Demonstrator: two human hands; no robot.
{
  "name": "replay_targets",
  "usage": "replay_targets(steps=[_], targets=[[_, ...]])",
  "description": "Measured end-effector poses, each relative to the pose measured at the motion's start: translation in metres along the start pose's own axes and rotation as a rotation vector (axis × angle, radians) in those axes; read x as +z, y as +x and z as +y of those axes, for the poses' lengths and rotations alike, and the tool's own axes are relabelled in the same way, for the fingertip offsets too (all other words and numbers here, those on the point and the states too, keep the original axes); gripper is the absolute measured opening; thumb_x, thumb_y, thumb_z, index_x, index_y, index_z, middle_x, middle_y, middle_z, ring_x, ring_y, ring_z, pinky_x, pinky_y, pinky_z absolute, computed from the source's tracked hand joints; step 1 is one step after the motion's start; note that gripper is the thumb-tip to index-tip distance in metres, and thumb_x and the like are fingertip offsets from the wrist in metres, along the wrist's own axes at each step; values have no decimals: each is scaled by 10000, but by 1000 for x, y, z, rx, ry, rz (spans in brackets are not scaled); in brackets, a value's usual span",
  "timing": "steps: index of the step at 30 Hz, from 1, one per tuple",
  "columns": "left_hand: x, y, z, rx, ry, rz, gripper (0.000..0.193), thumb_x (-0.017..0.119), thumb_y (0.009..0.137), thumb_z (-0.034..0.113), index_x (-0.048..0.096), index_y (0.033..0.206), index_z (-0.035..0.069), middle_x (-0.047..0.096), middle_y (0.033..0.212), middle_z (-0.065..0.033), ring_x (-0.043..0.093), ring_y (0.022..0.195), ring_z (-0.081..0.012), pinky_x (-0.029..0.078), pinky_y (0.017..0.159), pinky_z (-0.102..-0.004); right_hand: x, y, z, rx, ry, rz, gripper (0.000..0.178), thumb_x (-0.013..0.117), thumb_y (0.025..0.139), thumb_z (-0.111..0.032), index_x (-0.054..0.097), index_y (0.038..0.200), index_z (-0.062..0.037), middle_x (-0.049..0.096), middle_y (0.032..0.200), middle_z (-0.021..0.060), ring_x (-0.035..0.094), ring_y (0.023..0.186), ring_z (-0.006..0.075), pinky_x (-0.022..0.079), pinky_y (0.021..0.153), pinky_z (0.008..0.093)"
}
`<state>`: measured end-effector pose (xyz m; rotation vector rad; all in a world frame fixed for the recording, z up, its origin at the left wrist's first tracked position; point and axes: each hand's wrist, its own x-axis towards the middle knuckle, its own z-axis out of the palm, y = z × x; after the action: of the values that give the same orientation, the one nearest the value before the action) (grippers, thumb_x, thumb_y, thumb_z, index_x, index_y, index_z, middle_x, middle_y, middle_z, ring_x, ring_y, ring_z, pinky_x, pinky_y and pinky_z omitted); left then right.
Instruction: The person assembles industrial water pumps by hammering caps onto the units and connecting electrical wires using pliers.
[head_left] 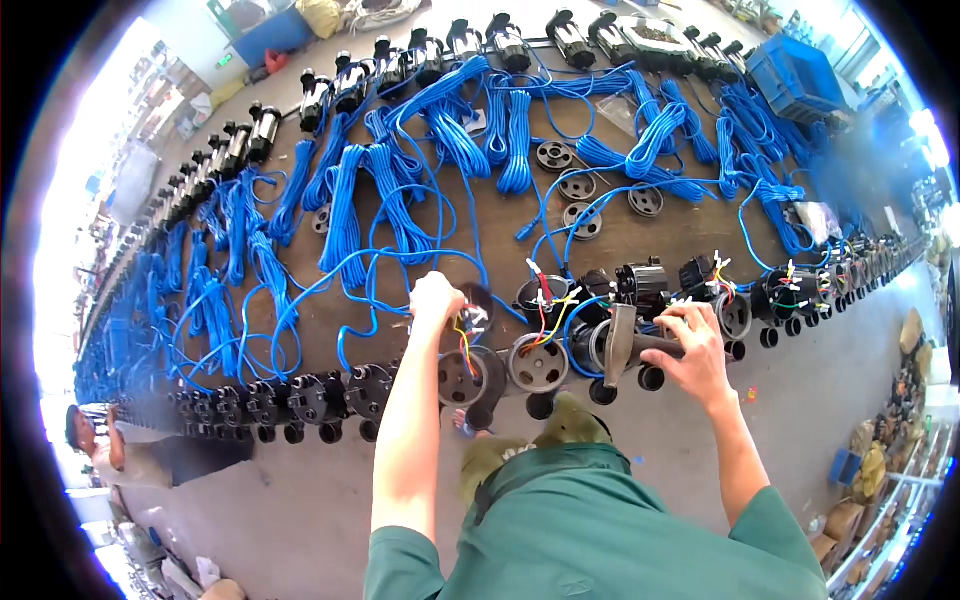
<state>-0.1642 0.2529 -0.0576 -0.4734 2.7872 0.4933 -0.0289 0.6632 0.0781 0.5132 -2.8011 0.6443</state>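
My right hand point(690, 345) is wrapped round the dark handle of a hammer point(620, 345). Its grey metal head stands in front of the row of motors at the bench's near edge. My left hand point(435, 300) is closed over the near edge, beside a black motor with a grey round end point(462, 376); what its fingers grip is hidden. Red and yellow wires rise from that motor. Between my hands sits another motor with a grey round end point(538, 362) and loose coloured wires. Black motor housings point(642, 285) stand just beyond the hammer.
Bundled blue cables point(395, 200) cover much of the brown bench point(480, 225). Several metal pulley-like discs point(583, 220) lie mid-bench. Black motors point(510, 45) line the far edge, near a blue crate point(795, 75). More motors point(318, 398) run leftward. Another person point(120, 455) is at far left.
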Motion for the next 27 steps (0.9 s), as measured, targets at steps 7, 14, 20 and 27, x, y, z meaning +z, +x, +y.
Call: replay_targets(steps=[7, 14, 20, 27], targets=[[-76, -98, -5, 227, -1203, 204, 230, 585, 853, -110, 637, 1047, 1, 710, 894, -75, 685, 755, -143, 532, 643, -288, 51, 74, -94, 522, 1164, -318, 415, 641, 1050, -417, 729, 1151, -25, 759, 1084, 52, 676, 1035, 211, 517, 887, 343], [-71, -151, -3, 398, -1628, 5, 297, 618, 913, -89, 565, 1184, 20, 694, 1048, -59, 686, 883, -116, 566, 741, -259, 112, 163, -146, 752, 1614, -745, 503, 585, 1072, -467, 692, 1245, -7, 767, 1156, 100, 747, 1023, 200, 604, 854, 347], [-69, -144, -39, 331, -1450, -444, 347, 641, 976, 192, 645, 1246, -27, 743, 1094, -97, 701, 1002, -154, 556, 899, -342, 128, 175, -147, 355, 1817, -786, 354, 630, 1059, -388, 653, 1182, -56, 721, 1262, 166, 734, 1103, 269, 599, 974, 443], [-49, -130, -30, 426, -839, -239, 397, 857, 807, 326, 757, 1063, 39, 740, 1034, -111, 657, 1018, -217, 502, 894, -370, 130, 170, -150, 389, 1689, -738, 292, 662, 1048, -348, 660, 1107, -63, 739, 1216, 180, 747, 1076, 268, 612, 961, 438]])
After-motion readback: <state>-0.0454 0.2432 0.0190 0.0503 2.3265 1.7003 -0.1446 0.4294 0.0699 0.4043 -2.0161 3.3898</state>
